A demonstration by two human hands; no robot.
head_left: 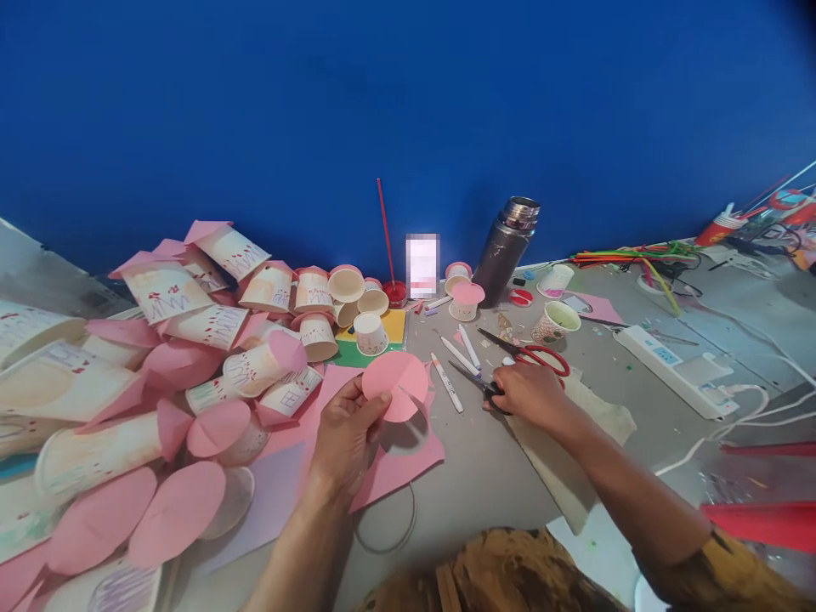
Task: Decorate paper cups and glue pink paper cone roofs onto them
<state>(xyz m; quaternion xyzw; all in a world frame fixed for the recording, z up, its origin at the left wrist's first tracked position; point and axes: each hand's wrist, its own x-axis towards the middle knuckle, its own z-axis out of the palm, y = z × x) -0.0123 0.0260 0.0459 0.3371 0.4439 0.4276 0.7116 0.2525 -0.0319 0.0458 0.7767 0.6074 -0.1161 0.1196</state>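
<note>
1. I see one blue wall [408, 119] rising behind one gray table [459, 484].
2. Drawn-on paper cups [255, 370], many with pink paper tops, crowd the left side; they overlap too much for me to count.
3. One pale cloth [609, 414] lies under the right forearm.
4. One uncapped dark flask [501, 259] stands at the back, with two pink-topped cups [463, 311] to its left.
5. One white power strip [672, 370] sits at far right; I can't read its blue label.
6. I count two pairs of scissors. The right hand [529, 393] bends its fingers over the black-handled scissors [488, 388]; I can't tell whether they grip. The red-handled scissors [515, 348] lie just beyond, partly hidden by that hand.
7. The left hand [346, 429] pinches one slit pink paper disc [392, 378] between thumb and fingers, above a pink sheet [408, 467].
8. Three white markers [447, 384] lie between the hands; the nearest bears print I can't make out.
</note>
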